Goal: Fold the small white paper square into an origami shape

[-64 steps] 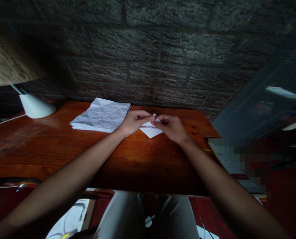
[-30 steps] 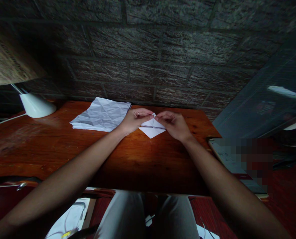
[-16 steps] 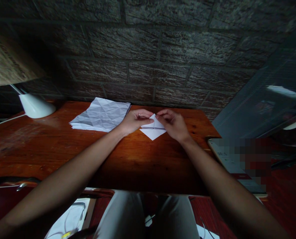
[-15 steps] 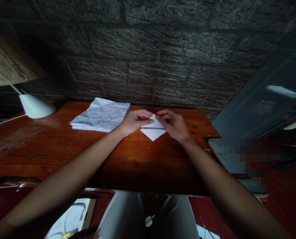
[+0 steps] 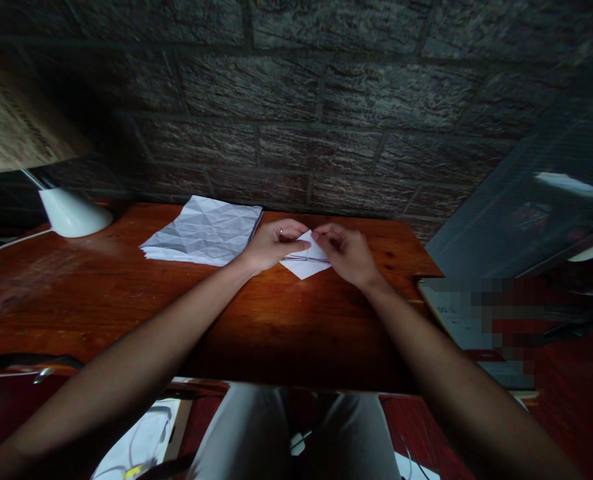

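A small folded piece of white paper (image 5: 303, 268) is between my hands near the back of the wooden desk. It is diamond-shaped, with layered fold edges running across its middle and a point at the top. My left hand (image 5: 275, 244) grips its left side, the thumb lying over the upper face and a ring showing on one finger. At the upper right edge, my right hand (image 5: 347, 252) pinches the paper between thumb and index finger near the top point. The fingers behind the paper are partly hidden.
Left of my hands lies a stack of creased white sheets (image 5: 204, 230). A lamp with a white base (image 5: 76, 213) stands at the far left. A stone-block wall (image 5: 286, 100) rises behind the desk (image 5: 296, 320). At the right edge lies a calendar-like board (image 5: 456, 317), partly blurred out.
Both hands stay around the folded paper. My left thumb has shifted slightly right over its face, and the paper's lower point has tilted a little left and up. The stack has not moved.
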`<act>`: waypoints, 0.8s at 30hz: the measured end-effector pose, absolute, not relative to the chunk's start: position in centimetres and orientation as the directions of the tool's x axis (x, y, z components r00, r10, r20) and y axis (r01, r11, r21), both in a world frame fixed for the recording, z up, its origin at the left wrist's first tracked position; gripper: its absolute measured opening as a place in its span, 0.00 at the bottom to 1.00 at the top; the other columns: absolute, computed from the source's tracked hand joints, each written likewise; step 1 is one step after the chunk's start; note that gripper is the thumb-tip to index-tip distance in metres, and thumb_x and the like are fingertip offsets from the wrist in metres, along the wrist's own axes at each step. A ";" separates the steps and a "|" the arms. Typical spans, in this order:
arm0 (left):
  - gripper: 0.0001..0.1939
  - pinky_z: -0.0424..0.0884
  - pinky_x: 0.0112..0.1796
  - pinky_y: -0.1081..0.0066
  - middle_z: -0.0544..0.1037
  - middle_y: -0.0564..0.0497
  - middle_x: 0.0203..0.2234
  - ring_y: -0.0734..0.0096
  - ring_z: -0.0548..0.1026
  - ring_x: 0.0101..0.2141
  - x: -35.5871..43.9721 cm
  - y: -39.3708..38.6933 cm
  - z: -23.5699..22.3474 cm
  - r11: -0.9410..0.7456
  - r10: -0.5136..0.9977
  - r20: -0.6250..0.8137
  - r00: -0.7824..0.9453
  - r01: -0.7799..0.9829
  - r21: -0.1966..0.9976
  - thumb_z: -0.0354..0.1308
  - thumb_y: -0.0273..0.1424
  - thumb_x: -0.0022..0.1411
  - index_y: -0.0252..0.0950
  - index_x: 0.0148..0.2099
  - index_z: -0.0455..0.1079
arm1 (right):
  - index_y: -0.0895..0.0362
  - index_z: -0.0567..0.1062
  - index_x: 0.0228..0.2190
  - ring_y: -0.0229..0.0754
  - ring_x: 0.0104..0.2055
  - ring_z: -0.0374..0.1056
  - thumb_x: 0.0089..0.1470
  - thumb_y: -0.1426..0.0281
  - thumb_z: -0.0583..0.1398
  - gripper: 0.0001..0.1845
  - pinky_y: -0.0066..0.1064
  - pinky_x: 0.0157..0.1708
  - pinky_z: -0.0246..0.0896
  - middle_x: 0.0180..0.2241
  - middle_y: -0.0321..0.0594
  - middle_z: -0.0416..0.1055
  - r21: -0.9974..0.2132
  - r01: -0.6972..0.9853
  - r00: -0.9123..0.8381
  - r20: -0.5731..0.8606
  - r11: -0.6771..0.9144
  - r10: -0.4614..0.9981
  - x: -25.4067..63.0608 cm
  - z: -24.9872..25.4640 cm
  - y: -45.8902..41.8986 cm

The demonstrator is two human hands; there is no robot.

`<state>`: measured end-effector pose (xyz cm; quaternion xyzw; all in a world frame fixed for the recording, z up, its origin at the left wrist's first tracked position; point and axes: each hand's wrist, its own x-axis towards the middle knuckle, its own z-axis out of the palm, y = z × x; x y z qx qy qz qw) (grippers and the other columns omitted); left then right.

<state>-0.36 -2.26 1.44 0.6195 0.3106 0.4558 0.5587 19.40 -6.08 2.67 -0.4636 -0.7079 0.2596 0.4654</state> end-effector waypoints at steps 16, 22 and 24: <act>0.17 0.73 0.39 0.68 0.85 0.49 0.33 0.69 0.80 0.34 -0.2 -2.8 2.0 -0.203 0.889 0.224 0.400 -0.096 0.974 0.78 0.34 0.46 0.33 0.38 0.81 | 0.53 0.82 0.38 0.41 0.32 0.74 0.59 0.60 0.67 0.11 0.34 0.38 0.67 0.31 0.37 0.81 -0.835 0.313 -0.164 0.422 0.452 0.892 19.4 2.7 -5.9; 0.18 0.70 0.35 0.71 0.85 0.49 0.34 0.71 0.78 0.32 -0.4 -2.8 2.2 -0.110 0.874 0.115 0.472 -0.038 0.993 0.77 0.34 0.46 0.33 0.40 0.81 | 0.53 0.80 0.35 0.40 0.32 0.73 0.56 0.57 0.69 0.13 0.34 0.37 0.66 0.31 0.37 0.80 -0.871 0.232 -0.132 0.414 0.434 0.901 19.6 2.4 -5.5; 0.15 0.68 0.33 0.73 0.83 0.50 0.30 0.73 0.76 0.30 -0.5 -2.8 2.3 -0.093 0.856 0.083 0.511 -0.006 0.996 0.77 0.35 0.47 0.32 0.36 0.81 | 0.53 0.79 0.34 0.40 0.31 0.72 0.54 0.57 0.69 0.14 0.34 0.36 0.66 0.31 0.37 0.80 -0.888 0.199 -0.117 0.399 0.415 0.909 19.7 2.3 -5.4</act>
